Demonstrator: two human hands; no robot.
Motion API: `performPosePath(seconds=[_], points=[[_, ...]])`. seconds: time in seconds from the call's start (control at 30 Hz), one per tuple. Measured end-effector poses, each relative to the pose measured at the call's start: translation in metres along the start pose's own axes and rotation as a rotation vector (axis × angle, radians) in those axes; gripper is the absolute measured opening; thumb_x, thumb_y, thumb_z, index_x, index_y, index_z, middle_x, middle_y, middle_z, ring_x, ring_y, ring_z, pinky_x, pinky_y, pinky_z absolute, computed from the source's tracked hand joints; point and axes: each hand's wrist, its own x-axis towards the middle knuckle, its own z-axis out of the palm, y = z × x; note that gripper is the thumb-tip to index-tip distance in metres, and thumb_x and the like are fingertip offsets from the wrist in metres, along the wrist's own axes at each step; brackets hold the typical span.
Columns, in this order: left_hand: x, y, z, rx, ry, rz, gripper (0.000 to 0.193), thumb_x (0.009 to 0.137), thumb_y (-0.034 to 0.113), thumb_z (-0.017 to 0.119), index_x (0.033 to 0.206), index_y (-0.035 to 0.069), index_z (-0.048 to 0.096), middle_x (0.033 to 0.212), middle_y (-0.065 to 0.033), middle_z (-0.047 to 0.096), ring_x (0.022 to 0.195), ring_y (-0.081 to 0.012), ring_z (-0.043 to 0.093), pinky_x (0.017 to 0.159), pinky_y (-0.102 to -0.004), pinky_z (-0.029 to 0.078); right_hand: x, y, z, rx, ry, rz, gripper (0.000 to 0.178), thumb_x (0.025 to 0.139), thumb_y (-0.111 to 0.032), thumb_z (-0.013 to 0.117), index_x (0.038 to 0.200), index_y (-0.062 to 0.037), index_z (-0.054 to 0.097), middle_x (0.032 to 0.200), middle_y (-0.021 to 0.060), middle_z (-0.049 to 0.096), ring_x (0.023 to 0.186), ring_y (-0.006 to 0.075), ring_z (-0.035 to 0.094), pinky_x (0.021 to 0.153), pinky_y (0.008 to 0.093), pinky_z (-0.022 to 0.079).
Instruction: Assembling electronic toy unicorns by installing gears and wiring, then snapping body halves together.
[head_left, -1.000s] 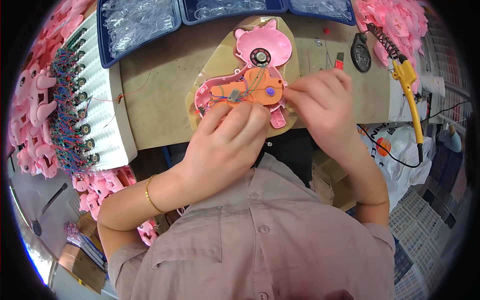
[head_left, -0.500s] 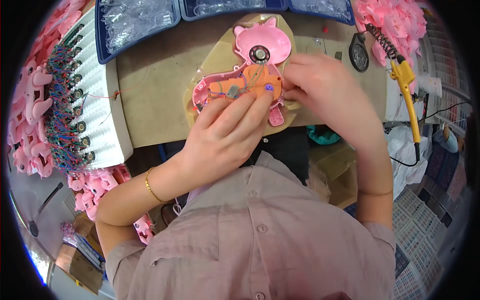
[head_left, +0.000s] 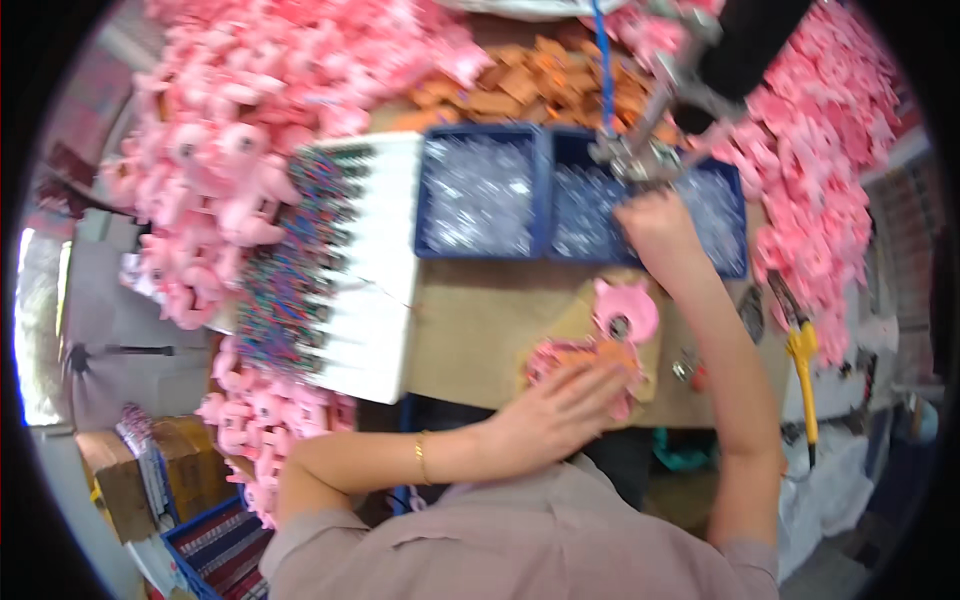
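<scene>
A pink animal-shaped toy shell (head_left: 640, 306) lies opened on a tan base (head_left: 570, 318). A round black speaker (head_left: 619, 327) sits in its head half, and an orange insert (head_left: 606, 352) fills the body. My left hand (head_left: 565, 412) holds the body down, its fingers laid together across the insert and hiding much of it. Raised over the blue bins, my right hand (head_left: 657, 222) is at the lower end of a hanging metal fixture (head_left: 640, 160). Its fingers are blurred and partly hidden, so I cannot tell whether it grips anything.
Blue bins (head_left: 548, 200) hold clear plastic parts. White foam (head_left: 385, 290) with wired speakers stands left. Pink toy parts (head_left: 225, 170) are heaped on both sides, orange pieces (head_left: 530, 85) behind. A yellow-handled tool (head_left: 803, 350) lies at the right; a black object (head_left: 752, 50) hangs overhead.
My right hand has left the toy shell and moved forward and up to the hanging fixture. My left hand stays on the shell. The view has shifted, showing more of the far table.
</scene>
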Motion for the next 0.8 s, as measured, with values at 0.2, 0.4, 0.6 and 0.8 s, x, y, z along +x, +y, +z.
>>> performPosePath(seconds=[0.2, 0.4, 0.6, 0.8], points=[[0.013, -0.096, -0.060, -0.084, 0.282, -0.308, 0.035, 0.070, 0.009, 0.061, 0.104, 0.002, 0.059, 0.121, -0.0189, 0.052, 0.115, -0.0362, 0.048, 0.097, -0.0455, 0.039, -0.006, -0.003, 0.009, 0.211, -0.084, 0.057, 0.008, 0.075, -0.008, 0.060, 0.070, -0.0037, 0.057, 0.065, 0.0127, 0.056, 0.066, 0.0303, 0.060, 0.062, 0.0424, 0.047], [0.055, -0.354, -0.105, 0.267, 0.626, -0.940, 0.049, 0.075, 0.020, 0.058, 0.122, 0.004, 0.053, 0.119, -0.0293, 0.050, 0.107, -0.0421, 0.052, 0.094, -0.0448, 0.042, -0.008, -0.015, -0.004, 0.490, 0.184, 0.309, 0.010, 0.084, -0.009, 0.058, 0.086, -0.0034, 0.065, 0.074, 0.0153, 0.062, 0.068, 0.0297, 0.060, 0.063, 0.0386, 0.046], [0.038, -0.437, -0.092, 0.684, 0.173, -0.770, 0.060, 0.082, 0.051, 0.060, 0.118, 0.004, 0.055, 0.126, -0.0249, 0.049, 0.116, -0.0403, 0.047, 0.095, -0.0490, 0.039, 0.000, -0.004, -0.016, 1.830, 0.009, 0.949, 0.018, 0.088, -0.008, 0.053, 0.103, 0.0013, 0.058, 0.093, 0.0071, 0.065, 0.074, 0.0091, 0.060, 0.067, 0.0206, 0.046], [0.026, -0.391, -0.104, 0.571, 0.166, -0.772, 0.046, 0.084, 0.044, 0.060, 0.083, -0.002, 0.068, 0.114, -0.0234, 0.056, 0.091, -0.0364, 0.061, 0.080, -0.0426, 0.050, -0.004, 0.000, -0.024, 1.734, -0.032, 1.005, 0.013, 0.088, -0.010, 0.055, 0.096, -0.0003, 0.060, 0.089, 0.0063, 0.066, 0.074, 0.0095, 0.061, 0.066, 0.0214, 0.048]])
